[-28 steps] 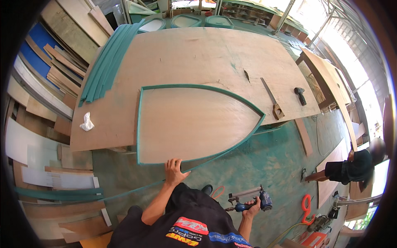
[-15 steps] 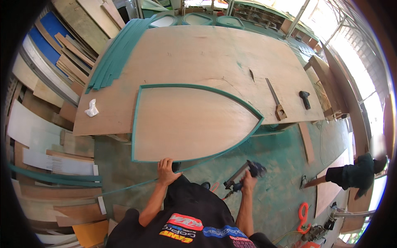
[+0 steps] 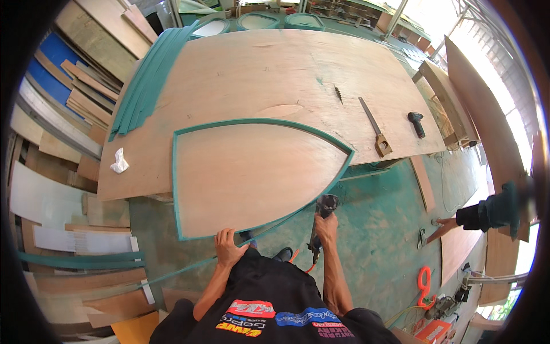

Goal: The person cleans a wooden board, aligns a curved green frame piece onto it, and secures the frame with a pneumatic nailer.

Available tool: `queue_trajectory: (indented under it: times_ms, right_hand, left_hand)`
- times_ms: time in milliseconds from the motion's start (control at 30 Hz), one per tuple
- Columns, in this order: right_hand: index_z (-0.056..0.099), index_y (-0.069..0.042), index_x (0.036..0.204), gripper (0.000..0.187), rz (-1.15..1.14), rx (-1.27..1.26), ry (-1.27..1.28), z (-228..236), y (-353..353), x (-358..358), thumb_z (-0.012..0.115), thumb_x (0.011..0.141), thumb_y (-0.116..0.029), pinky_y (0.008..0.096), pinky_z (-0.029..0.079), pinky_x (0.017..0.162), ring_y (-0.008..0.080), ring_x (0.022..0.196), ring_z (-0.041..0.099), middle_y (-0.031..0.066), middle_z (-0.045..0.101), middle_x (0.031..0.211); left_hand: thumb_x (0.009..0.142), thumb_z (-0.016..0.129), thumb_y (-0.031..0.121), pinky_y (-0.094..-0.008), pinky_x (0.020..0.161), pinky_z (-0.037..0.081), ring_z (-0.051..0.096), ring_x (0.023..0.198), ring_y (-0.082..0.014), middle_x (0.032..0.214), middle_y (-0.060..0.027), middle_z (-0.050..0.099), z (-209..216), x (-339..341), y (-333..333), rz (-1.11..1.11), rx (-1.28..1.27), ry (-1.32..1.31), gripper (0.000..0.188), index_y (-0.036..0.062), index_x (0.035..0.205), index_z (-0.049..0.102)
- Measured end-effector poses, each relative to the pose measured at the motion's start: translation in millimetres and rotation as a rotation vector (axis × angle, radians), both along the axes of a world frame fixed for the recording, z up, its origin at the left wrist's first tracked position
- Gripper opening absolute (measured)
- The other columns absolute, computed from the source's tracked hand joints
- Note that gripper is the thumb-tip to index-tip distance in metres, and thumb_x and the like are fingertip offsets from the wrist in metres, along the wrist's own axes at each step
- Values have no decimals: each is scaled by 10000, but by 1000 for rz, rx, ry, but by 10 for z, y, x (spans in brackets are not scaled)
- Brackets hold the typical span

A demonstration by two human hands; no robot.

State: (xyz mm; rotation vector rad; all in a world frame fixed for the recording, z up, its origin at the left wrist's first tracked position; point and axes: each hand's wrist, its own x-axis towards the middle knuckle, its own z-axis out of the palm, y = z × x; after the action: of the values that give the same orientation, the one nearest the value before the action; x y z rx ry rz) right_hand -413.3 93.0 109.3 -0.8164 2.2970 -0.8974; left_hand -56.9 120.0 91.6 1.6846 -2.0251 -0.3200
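One teal-rimmed panel (image 3: pixel 258 178) ahead: left hand (image 3: pixel 228 248) clasping near edge, right hand (image 3: pixel 326 228) gripping nail gun (image 3: pixel 327 203) beside panel.

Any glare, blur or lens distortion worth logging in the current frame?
Head view: the background at upper right burns out to white; head view: fisheye bending bows the large table's far edge; head view: the co-worker is blurred at the head; head view: the dark tool in the right hand shows little detail.
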Motion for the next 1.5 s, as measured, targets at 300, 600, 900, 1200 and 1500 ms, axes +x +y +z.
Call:
queue_trajectory:
  times_ms: [300,600,900,1200,1500]
  right_hand:
    - [680,32,1077,378,104,-18,7,156,-832,414,707,845,-265,494,548,829,473,971,705,290,729,945]
    - [711,27,1033,345,106,-11,-124,2,-779,552,739,855,-268,428,563,771,334,823,754,205,749,854]
    - [652,-3,849,259,9,4,-289,338,-399,496,767,878,-233,358,470,502,163,506,588,39,601,598]
    - [606,-44,728,262,1,-14,-283,263,112,216,741,903,-184,321,423,457,123,465,543,10,553,564]
    - [622,-46,818,193,26,29,-403,-65,589,-10,743,909,-166,310,417,471,113,493,533,-10,552,600]
  left_hand:
    - [610,951,329,-455,975,448,581,1090,-316,1142,-104,629,-22,311,-386,54,-40,-37,654,56,1127,660]
    - [682,931,347,-451,926,445,591,1019,-297,1081,-92,630,-72,323,-803,-81,-123,-62,586,52,1105,652]
    - [734,908,332,-454,941,453,587,1032,-298,1081,-98,627,-142,-49,-1116,-45,-140,-63,539,41,1101,641]
    - [772,869,379,-430,883,480,631,932,-286,1015,-81,669,-261,-134,-1332,-44,-225,-160,451,58,1024,677]
    - [794,847,390,-409,837,458,655,928,-263,984,-63,695,-183,-194,-1412,-74,-217,-197,426,63,1021,693]
